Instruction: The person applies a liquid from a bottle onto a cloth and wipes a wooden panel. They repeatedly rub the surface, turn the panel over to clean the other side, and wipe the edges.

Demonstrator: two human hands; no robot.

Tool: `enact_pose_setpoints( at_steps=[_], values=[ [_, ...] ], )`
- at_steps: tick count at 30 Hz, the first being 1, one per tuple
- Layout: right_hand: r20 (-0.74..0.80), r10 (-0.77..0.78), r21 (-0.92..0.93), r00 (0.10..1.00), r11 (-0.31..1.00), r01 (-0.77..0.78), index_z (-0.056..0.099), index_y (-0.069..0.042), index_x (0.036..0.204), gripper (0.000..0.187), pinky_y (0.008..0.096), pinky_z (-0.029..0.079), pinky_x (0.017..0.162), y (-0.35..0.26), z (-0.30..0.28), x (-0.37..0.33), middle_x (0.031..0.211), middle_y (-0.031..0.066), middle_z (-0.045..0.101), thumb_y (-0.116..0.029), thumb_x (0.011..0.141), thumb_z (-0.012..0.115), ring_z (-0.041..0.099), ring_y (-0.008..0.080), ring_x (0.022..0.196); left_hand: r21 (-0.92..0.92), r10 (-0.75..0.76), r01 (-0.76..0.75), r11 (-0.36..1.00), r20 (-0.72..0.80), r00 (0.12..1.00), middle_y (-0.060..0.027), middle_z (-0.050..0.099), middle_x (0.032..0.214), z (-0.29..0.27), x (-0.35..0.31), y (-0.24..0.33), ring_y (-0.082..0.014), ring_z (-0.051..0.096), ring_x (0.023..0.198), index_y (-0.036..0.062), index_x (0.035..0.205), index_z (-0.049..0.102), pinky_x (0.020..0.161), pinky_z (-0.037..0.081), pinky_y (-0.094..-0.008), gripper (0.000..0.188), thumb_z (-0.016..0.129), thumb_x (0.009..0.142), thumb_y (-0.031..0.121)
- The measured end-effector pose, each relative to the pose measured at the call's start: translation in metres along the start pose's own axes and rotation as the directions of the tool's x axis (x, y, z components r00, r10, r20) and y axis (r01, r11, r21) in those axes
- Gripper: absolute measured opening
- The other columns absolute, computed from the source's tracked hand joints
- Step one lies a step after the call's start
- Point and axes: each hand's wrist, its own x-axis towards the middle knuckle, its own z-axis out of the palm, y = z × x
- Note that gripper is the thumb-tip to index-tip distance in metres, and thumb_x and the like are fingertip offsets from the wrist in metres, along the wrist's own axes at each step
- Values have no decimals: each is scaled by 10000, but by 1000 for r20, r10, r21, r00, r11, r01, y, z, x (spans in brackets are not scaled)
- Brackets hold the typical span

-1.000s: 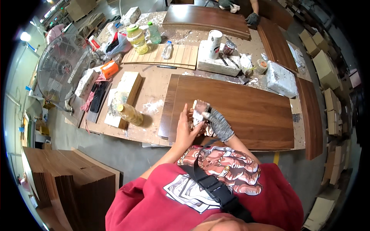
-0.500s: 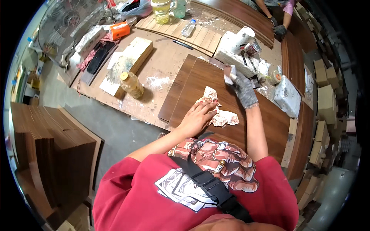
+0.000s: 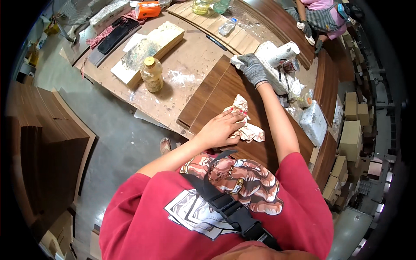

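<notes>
My left hand (image 3: 223,129) is bare and lies flat, fingers stretched out, on a crumpled cream-and-brown patterned cloth (image 3: 250,131). Under the cloth is a dark brown wooden panel (image 3: 208,93) on the workbench. My right hand (image 3: 254,70) wears a grey knit glove and reaches over the panel's far edge. Its fingers are closed on a white cloth (image 3: 236,62), partly hidden by the glove. A white roll-shaped container (image 3: 286,53) stands just right of the gloved hand.
A yellow-capped bottle (image 3: 151,76) stands left of the panel, beside a stained wood block (image 3: 167,37). A small clear bottle (image 3: 227,27) lies on pale slats. A white wrapped block (image 3: 313,123) sits at right. Another person's gloved hands (image 3: 313,37) are at far right.
My right hand has moved left and away from me along the panel with the white cloth. My left hand stays on the patterned cloth. The view has shifted slightly.
</notes>
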Motion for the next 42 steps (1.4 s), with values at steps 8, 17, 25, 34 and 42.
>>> enact_pose_setpoints(
  at_steps=[8,17,25,34,42],
  values=[
    [11,-18,-60,1000,998,19,744,-43,1098,382,354,546,886,-40,-6,-13,1105,159,677,-114,735,842,677,311,976,-3,16,-16,1000,-5,1000,-151,561,1403,2,0,-3,-314,495,1329,25,1291,619,1183,322,-437,509,655,822,220],
    [56,-81,61,995,995,78,735,-60,1079,365,359,525,929,-96,-6,-68,1139,135,676,-72,727,831,659,318,1037,-35,22,-21,999,11,1000,-173,579,1348,2,3,-1,-328,517,1297,24,1280,627,1181,326,-440,491,647,823,204],
    [165,-177,44,970,984,172,721,-80,1153,439,387,502,978,-165,-10,-118,1204,132,646,-100,727,822,608,326,1123,47,-25,31,998,-121,992,-219,657,1151,32,-6,-7,-400,600,1134,3,1166,636,1008,470,-469,339,647,867,161],
    [175,-307,117,935,950,290,731,-55,1063,333,435,486,976,-203,1,-158,1218,174,643,-141,744,768,600,365,1124,-136,-28,28,990,-3,1000,-200,349,1581,55,-31,0,-348,338,1466,54,1520,369,1215,244,-488,550,464,1012,242],
    [214,-323,115,922,946,305,732,-66,1030,303,413,503,970,-210,29,-171,1153,144,683,-170,746,745,636,357,1079,139,60,-58,989,-12,998,-166,456,1508,59,-16,-7,-345,389,1433,88,1440,486,1203,274,-498,500,504,964,242]
  ],
)
